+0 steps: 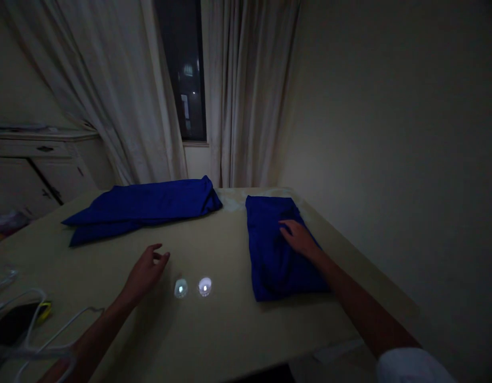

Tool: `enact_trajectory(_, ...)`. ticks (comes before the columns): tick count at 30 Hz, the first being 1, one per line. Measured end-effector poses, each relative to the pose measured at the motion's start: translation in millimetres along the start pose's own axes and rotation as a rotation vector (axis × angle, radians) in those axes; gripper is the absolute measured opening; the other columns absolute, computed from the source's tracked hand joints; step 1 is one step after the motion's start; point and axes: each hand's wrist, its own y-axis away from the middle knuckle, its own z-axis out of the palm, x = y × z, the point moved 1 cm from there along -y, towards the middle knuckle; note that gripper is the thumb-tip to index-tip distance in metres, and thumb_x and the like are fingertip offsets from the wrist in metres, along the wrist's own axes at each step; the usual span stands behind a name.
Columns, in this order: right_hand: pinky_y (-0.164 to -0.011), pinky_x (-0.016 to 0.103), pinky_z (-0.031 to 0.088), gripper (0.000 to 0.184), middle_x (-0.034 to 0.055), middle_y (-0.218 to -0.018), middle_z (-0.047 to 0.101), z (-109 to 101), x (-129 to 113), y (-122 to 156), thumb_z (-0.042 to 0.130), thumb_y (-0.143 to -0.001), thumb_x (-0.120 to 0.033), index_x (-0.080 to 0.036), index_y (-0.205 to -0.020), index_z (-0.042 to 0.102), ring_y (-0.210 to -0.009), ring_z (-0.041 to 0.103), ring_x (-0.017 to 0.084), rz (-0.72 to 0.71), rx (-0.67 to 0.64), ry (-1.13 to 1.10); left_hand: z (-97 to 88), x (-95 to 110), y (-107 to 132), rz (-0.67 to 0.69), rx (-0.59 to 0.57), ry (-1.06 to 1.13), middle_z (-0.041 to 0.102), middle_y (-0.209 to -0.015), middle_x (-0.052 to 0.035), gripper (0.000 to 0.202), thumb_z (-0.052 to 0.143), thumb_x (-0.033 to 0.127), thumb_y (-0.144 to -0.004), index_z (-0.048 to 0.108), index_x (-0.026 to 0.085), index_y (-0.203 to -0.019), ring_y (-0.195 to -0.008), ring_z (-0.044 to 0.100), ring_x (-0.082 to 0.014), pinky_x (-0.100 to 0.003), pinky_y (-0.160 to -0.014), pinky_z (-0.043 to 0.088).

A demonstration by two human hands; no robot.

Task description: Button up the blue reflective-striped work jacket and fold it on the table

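Note:
A folded blue cloth [270,250], perhaps a garment, lies on the right half of the table. Resting on or just over its upper right part is my right hand [297,238], fingers loosely stretched and gripping nothing that I can see. My left hand [147,271] is above the table left of the middle, empty, its fingers apart and slightly bent. Beyond it, a second blue cloth [146,207] lies lengthwise across the far left of the table, its two layers spread at the left end.
The pale, glossy table [214,330] reflects two lights. White cables [34,340] and a dark object with a yellow edge [18,324] lie at the near left. A wall [390,159] runs along the right; curtains [246,106] hang behind, and a cabinet [42,165] stands back left.

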Motion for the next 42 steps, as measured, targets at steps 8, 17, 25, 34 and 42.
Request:
enact_trajectory(8,-0.119,0.063,0.034,0.076,0.0169,-0.169,0.033,54.5,-38.3,54.1,0.047,-0.100,-0.067,-0.025,-0.163,0.039,-0.153,0.034,0.043,0.106,-0.260,0.086,62.6,44.5,-37.6,0.208,-0.048,-0.109,0.063,-0.130,-0.0204,0.061,0.045,0.050,-0.093,0.052,0.011,-0.139,-0.084,0.071,-0.0241,-0.043,-0.090,0.055)
enact_trajectory(17,-0.114,0.068,0.040,0.087,0.0205,-0.163,0.043,47.8,7.7,72.2,0.044,-0.094,-0.079,-0.025,-0.163,0.041,-0.148,0.044,0.044,0.152,-0.270,0.077,69.7,42.8,-92.2,0.347,0.036,-0.430,0.059,-0.144,-0.0214,0.059,0.047,0.040,-0.096,0.055,0.010,-0.146,-0.132,0.057,-0.0354,-0.047,-0.113,0.043)
enact_trajectory(25,-0.108,0.078,0.037,0.055,0.0231,-0.161,0.045,71.2,79.6,-47.0,0.043,-0.104,-0.045,-0.025,-0.155,0.053,-0.146,0.043,0.047,0.291,-0.189,0.135,91.6,59.9,-155.4,0.284,-0.107,-0.584,0.041,-0.166,-0.0170,0.067,0.047,0.044,-0.099,0.040,0.022,-0.161,-0.146,0.045,-0.0378,-0.051,-0.109,0.046)
enact_trajectory(34,-0.124,0.066,0.022,0.057,0.0171,-0.166,0.040,56.5,45.3,-64.5,0.042,-0.102,-0.029,-0.021,-0.158,0.047,-0.154,0.036,0.034,0.085,-0.061,0.144,109.0,84.2,-153.5,0.292,-0.052,-0.693,0.051,-0.153,-0.0251,0.060,0.040,0.041,-0.103,0.043,0.021,-0.159,-0.135,0.051,-0.0446,-0.059,-0.101,0.045)
enact_trajectory(42,-0.130,0.052,0.021,0.070,0.0020,-0.173,0.027,62.1,-55.6,99.7,0.048,-0.103,-0.062,-0.037,-0.166,0.029,-0.158,0.030,0.027,-0.178,-0.370,-0.144,127.4,107.2,-185.7,0.310,-0.098,-0.647,0.069,-0.129,-0.0192,0.039,0.041,0.027,-0.100,0.064,0.020,-0.131,-0.120,0.063,-0.0366,-0.047,-0.093,0.050)
